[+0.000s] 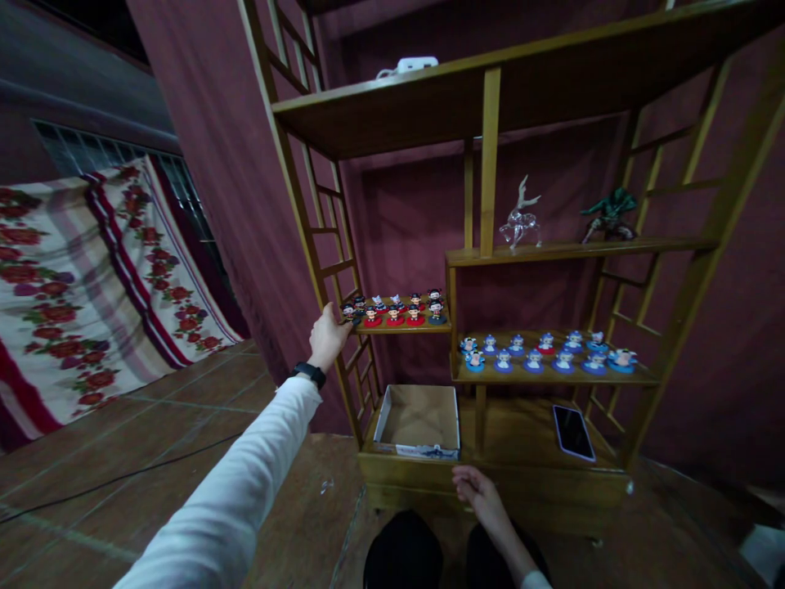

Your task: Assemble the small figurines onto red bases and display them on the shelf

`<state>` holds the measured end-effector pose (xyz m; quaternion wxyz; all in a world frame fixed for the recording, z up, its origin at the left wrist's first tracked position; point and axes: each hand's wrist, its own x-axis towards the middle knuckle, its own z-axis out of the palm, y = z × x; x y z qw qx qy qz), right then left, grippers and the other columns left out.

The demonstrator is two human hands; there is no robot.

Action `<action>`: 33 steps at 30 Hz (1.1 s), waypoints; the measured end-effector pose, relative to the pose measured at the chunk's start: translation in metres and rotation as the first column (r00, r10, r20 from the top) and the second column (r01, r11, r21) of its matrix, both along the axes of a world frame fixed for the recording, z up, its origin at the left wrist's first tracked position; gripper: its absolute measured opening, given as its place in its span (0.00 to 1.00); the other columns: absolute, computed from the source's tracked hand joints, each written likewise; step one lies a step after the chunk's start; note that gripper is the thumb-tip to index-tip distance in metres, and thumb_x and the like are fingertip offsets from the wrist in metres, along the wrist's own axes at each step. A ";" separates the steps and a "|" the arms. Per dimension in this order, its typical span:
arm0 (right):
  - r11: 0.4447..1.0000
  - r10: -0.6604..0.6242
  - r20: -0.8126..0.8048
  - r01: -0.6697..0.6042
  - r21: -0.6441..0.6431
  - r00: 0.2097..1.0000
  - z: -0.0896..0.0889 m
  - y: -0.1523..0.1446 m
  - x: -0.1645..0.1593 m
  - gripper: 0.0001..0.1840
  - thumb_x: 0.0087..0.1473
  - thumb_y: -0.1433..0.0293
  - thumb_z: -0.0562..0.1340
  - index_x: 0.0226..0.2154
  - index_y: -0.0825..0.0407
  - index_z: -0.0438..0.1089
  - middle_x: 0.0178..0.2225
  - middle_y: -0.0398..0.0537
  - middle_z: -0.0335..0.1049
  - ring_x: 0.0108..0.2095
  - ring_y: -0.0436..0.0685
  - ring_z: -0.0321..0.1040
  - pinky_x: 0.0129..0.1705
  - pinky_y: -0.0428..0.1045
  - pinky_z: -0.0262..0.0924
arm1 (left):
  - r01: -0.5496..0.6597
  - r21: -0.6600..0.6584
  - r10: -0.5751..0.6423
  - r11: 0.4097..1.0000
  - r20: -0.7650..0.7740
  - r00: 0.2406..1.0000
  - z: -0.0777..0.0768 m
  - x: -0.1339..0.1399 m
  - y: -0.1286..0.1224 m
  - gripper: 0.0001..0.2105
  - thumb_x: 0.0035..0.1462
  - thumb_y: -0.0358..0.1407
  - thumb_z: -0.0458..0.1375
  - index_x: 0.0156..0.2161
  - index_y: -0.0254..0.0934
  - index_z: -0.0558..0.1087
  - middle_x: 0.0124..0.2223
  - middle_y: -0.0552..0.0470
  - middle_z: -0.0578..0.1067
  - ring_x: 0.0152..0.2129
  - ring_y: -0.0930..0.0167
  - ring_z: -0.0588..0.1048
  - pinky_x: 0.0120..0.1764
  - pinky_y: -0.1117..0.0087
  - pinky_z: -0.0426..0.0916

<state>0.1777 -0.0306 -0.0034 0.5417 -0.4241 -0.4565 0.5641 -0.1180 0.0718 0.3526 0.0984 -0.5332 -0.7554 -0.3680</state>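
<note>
My left hand [329, 335] reaches to the left end of the small middle shelf [405, 327]. Its fingers are closed at a small dark-haired figurine [349, 311] in the front row, partly covered by the hand. Beside it stand several more figurines in two rows, such as a red-based one [393, 314]. Low in front of the cabinet, above my knees, my right hand [478, 489] is loosely curled with fingers a little apart, and nothing shows in it. An open cardboard box [385, 417] sits just beyond it on the bottom shelf.
Several blue-and-white figurines [504, 360] fill the right shelf. Above them stand a clear deer figure [521, 219] and a green statuette [613, 214]. A phone [573, 432] lies at lower right. A white power strip [417, 64] is up top. A flowered cloth [110, 286] hangs left.
</note>
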 end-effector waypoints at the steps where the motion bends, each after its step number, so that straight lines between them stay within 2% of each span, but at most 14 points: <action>1: 1.000 -0.004 0.007 0.004 0.002 1.000 0.000 -0.001 0.000 0.26 0.35 0.48 0.66 0.31 0.52 0.73 0.29 0.49 0.72 0.29 0.57 0.68 0.30 0.50 0.64 | -0.010 -0.019 0.010 1.000 0.000 1.000 0.000 0.001 0.000 0.34 0.47 0.43 0.60 0.60 0.41 0.57 0.48 0.42 0.74 0.44 0.58 0.73 0.43 0.61 0.67; 5: 1.000 -0.016 0.053 0.016 0.007 0.998 0.000 -0.005 0.004 0.28 0.35 0.47 0.65 0.32 0.52 0.73 0.30 0.50 0.73 0.31 0.58 0.69 0.31 0.52 0.64 | -0.014 -0.020 0.014 1.000 -0.001 1.000 -0.002 0.005 -0.003 0.33 0.48 0.43 0.59 0.60 0.42 0.57 0.50 0.42 0.72 0.46 0.56 0.71 0.43 0.60 0.67; 8: 1.000 -0.022 0.077 0.022 0.006 0.997 0.001 -0.004 0.009 0.28 0.35 0.47 0.65 0.32 0.52 0.73 0.30 0.50 0.73 0.31 0.58 0.69 0.31 0.52 0.64 | 0.027 0.069 -0.024 0.997 -0.048 0.999 -0.005 0.014 -0.012 0.31 0.50 0.41 0.58 0.59 0.42 0.57 0.53 0.42 0.70 0.47 0.58 0.71 0.44 0.61 0.67; 12: 0.999 -0.040 0.088 0.039 0.011 0.995 0.007 -0.005 0.015 0.28 0.35 0.46 0.65 0.30 0.52 0.73 0.29 0.50 0.73 0.29 0.58 0.69 0.31 0.52 0.64 | 0.259 0.195 -0.233 0.946 -0.148 0.961 -0.016 0.047 -0.029 0.25 0.54 0.37 0.55 0.58 0.43 0.60 0.51 0.47 0.70 0.44 0.64 0.72 0.46 0.66 0.66; 16: 0.997 -0.077 0.085 0.075 0.035 0.993 0.009 -0.010 0.022 0.26 0.37 0.49 0.65 0.31 0.52 0.73 0.30 0.51 0.73 0.31 0.59 0.69 0.32 0.52 0.64 | 0.466 0.164 -0.440 0.870 -0.171 0.882 -0.038 0.089 -0.046 0.20 0.55 0.35 0.53 0.54 0.43 0.65 0.49 0.49 0.71 0.36 0.69 0.73 0.43 0.68 0.68; 18: 0.996 -0.090 0.074 0.088 0.036 0.993 0.010 -0.012 0.029 0.25 0.37 0.50 0.65 0.33 0.52 0.73 0.31 0.51 0.74 0.31 0.59 0.69 0.32 0.52 0.65 | 0.535 0.129 -0.517 0.835 -0.150 0.843 -0.056 0.105 -0.051 0.18 0.56 0.34 0.52 0.52 0.43 0.67 0.48 0.49 0.71 0.37 0.69 0.73 0.42 0.68 0.68; 20: 0.995 -0.098 0.074 0.096 0.028 0.992 0.010 -0.014 0.038 0.24 0.38 0.52 0.66 0.33 0.52 0.73 0.31 0.50 0.74 0.30 0.58 0.69 0.33 0.52 0.65 | 0.586 0.074 -0.580 0.807 -0.096 0.809 -0.083 0.116 -0.055 0.16 0.55 0.33 0.52 0.49 0.43 0.70 0.47 0.49 0.71 0.37 0.70 0.73 0.42 0.69 0.68; 23: 0.990 -0.140 0.082 0.140 0.010 0.987 0.014 -0.014 0.056 0.21 0.38 0.55 0.66 0.32 0.52 0.74 0.30 0.50 0.74 0.30 0.58 0.69 0.32 0.51 0.64 | 0.635 -0.044 -0.633 0.771 0.049 0.772 -0.139 0.127 -0.061 0.14 0.53 0.31 0.53 0.45 0.42 0.73 0.45 0.48 0.73 0.35 0.71 0.74 0.40 0.70 0.68; 26: 0.981 -0.190 0.056 0.191 -0.021 0.980 0.019 -0.012 0.075 0.20 0.37 0.57 0.66 0.32 0.53 0.74 0.28 0.49 0.73 0.28 0.57 0.68 0.31 0.50 0.64 | 0.638 -0.198 -0.596 0.744 0.235 0.768 -0.200 0.132 -0.069 0.12 0.51 0.31 0.55 0.41 0.40 0.74 0.39 0.48 0.76 0.30 0.70 0.75 0.36 0.68 0.69; 28: 0.975 -0.217 0.031 0.218 -0.045 0.976 0.020 -0.010 0.085 0.20 0.37 0.57 0.66 0.32 0.53 0.74 0.27 0.49 0.73 0.27 0.56 0.67 0.30 0.50 0.63 | 0.633 -0.236 -0.560 0.738 0.310 0.768 -0.223 0.133 -0.076 0.09 0.51 0.32 0.54 0.37 0.42 0.75 0.36 0.49 0.77 0.31 0.68 0.76 0.36 0.68 0.70; 29: 0.971 -0.231 0.025 0.232 -0.053 0.973 0.021 -0.009 0.090 0.19 0.36 0.58 0.66 0.32 0.53 0.75 0.27 0.49 0.73 0.27 0.56 0.67 0.29 0.50 0.63 | 0.634 -0.220 -0.561 0.742 0.315 0.766 -0.225 0.133 -0.079 0.09 0.52 0.33 0.54 0.36 0.44 0.75 0.36 0.49 0.78 0.33 0.67 0.76 0.36 0.68 0.70; 30: 0.968 -0.243 0.022 0.244 -0.057 0.970 0.020 -0.009 0.094 0.19 0.36 0.58 0.66 0.31 0.53 0.75 0.26 0.48 0.73 0.26 0.56 0.67 0.29 0.50 0.63 | 0.638 -0.173 -0.579 0.751 0.293 0.761 -0.220 0.132 -0.081 0.09 0.53 0.33 0.52 0.35 0.46 0.74 0.38 0.49 0.77 0.35 0.67 0.76 0.38 0.68 0.70; 31: 0.966 -0.250 0.024 0.251 -0.058 0.968 0.020 -0.008 0.097 0.18 0.36 0.59 0.66 0.31 0.53 0.75 0.26 0.48 0.73 0.26 0.56 0.67 0.29 0.49 0.63 | 0.635 -0.101 -0.599 0.766 0.248 0.761 -0.207 0.132 -0.082 0.09 0.54 0.34 0.51 0.36 0.47 0.74 0.39 0.50 0.77 0.37 0.68 0.75 0.39 0.68 0.69; 33: 0.964 -0.258 0.039 0.260 -0.059 0.965 0.018 -0.007 0.102 0.17 0.36 0.60 0.65 0.30 0.53 0.75 0.26 0.49 0.73 0.27 0.56 0.67 0.29 0.50 0.63 | 0.595 0.073 -0.599 0.801 0.125 0.791 -0.164 0.131 -0.080 0.10 0.57 0.37 0.50 0.40 0.47 0.71 0.42 0.50 0.75 0.42 0.68 0.73 0.45 0.67 0.67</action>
